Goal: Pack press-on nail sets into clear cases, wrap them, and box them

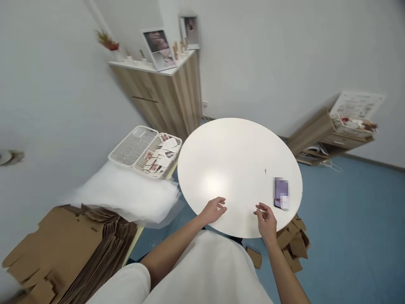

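Over the near part of a round white table (234, 143), my left hand (214, 210) holds nothing, its fingers apart and slightly curled. My right hand (266, 218) is also empty, with thumb and fingers parted, above the table's near right edge. Close to it lies a purple item (281, 189), blurred by pixelation, with a small white piece (285, 202) at its lower end. A tiny dark object (265, 171) rests on the tabletop beyond my right hand.
At left stand a basket of clear packets (134, 145), a basket of printed cards (161, 156), white translucent sheets (126, 190) and flattened cardboard boxes (69, 245). Folded cardboard (292, 242) lies on the floor at right. A wooden cabinet (164, 97) and a low shelf (316, 131) stand behind.
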A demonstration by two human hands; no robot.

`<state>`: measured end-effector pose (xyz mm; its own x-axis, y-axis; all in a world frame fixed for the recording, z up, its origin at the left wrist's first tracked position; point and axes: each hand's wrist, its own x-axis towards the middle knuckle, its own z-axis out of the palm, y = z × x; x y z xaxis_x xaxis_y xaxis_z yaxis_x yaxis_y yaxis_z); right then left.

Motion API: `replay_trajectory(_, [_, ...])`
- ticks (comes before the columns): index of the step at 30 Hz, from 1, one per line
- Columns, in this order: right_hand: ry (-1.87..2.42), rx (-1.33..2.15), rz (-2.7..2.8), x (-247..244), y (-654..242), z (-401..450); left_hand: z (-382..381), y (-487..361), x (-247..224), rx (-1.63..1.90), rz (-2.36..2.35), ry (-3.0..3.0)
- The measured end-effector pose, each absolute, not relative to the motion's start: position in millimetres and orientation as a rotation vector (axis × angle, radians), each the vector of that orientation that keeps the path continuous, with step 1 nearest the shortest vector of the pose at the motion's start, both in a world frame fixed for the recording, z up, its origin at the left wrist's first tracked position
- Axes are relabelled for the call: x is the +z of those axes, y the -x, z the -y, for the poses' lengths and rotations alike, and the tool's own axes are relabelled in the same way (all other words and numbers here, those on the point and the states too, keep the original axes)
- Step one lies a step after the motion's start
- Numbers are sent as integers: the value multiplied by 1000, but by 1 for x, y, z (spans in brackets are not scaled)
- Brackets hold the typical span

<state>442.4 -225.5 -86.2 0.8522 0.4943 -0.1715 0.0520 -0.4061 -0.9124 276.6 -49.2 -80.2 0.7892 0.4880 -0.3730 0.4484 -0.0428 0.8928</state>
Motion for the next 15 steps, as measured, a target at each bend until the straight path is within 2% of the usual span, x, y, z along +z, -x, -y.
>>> replay_trajectory(8, [1826,850,815,-63,-387,112,-13,-193,-75,255,-1062,-1557])
replay_trajectory(15, [1730,1156,920,-74,-382,78,-1,-156,-65,254,-1275,-1431])
